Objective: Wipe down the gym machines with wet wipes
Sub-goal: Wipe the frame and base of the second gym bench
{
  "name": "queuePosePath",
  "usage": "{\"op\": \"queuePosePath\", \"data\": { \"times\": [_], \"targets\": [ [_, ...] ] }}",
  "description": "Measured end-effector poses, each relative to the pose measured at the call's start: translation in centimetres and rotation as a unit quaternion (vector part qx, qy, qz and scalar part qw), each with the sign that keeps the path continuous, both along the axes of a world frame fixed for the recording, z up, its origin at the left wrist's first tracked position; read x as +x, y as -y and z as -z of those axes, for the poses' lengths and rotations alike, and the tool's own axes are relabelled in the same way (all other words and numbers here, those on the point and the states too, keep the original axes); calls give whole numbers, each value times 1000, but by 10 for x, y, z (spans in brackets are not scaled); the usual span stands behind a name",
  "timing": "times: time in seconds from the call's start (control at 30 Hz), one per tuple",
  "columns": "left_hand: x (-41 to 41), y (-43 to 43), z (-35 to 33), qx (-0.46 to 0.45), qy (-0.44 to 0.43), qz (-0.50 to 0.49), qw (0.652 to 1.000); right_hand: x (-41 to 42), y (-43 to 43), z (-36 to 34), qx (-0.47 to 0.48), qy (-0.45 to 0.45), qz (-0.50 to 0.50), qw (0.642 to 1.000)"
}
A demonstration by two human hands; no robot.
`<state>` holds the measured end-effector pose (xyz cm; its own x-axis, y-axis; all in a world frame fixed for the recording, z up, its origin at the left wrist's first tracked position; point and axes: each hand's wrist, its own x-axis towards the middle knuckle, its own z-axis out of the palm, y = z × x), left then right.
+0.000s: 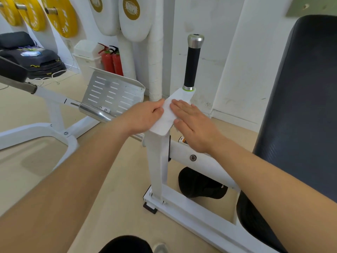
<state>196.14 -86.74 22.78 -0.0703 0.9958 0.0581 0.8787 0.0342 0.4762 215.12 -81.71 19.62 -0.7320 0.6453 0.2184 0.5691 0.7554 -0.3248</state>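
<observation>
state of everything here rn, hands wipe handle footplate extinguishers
left hand, pinches the edge of the wet wipe
right hand, flat, fingers straight, pressing on the wet wipe
wet wipe, spread over the top of the white post
black handle, upright, untouched
footplate, tilted, untouched
fire extinguishers, standing by the wall

Two red fire extinguishers point(112, 62) stand beside a white bin point(87, 55).

The one wide-angle camera, worn on the person's head, faces forward and steeply down, sitting close above the white painted steel machine upright point(157, 161) at centre, with the yellow round weight plates point(62, 21) seemingly well apart at the bowed upper left.
</observation>
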Motion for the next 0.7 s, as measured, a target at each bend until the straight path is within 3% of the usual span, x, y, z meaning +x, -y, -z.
{"op": "queuePosePath", "data": {
  "times": [0.17,0.37,0.7],
  "targets": [
    [0,-55,-15,-77,-45,20,996,-5,-41,-6,-15,-8,37,999],
    [5,-85,-20,-87,-48,40,994,-5,-55,-6,-23,-28,51,998],
    [-12,20,1,-59,28,9,998,-2,37,-4,1,11,-7,1000]
  ]
}}
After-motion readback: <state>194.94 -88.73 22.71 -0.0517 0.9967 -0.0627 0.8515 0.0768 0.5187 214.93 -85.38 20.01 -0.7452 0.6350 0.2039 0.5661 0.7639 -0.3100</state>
